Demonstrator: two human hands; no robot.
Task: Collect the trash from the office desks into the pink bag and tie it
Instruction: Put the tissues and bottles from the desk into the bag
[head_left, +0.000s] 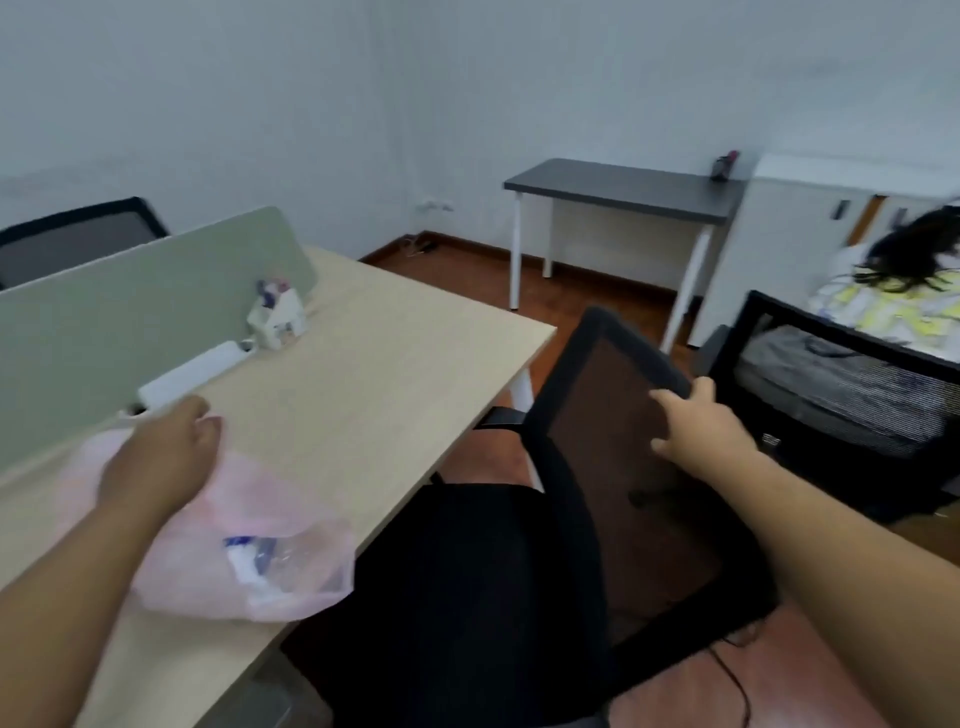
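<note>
Pale wooden desk (363, 332) under pink bag (249, 519), white holder (278, 319).

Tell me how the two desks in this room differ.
The near desk has a light wood top; the far desk has a dark grey one. The near desk carries a green divider and the pink bag; the far desk holds only a small holder. Both have white legs.

chair (597, 467) blocks desk (389, 353) edge.

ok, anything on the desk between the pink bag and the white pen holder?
Head view: mostly bare desk top between the pink bag and white pen holder; a white block lies along the divider beside that stretch.
</note>
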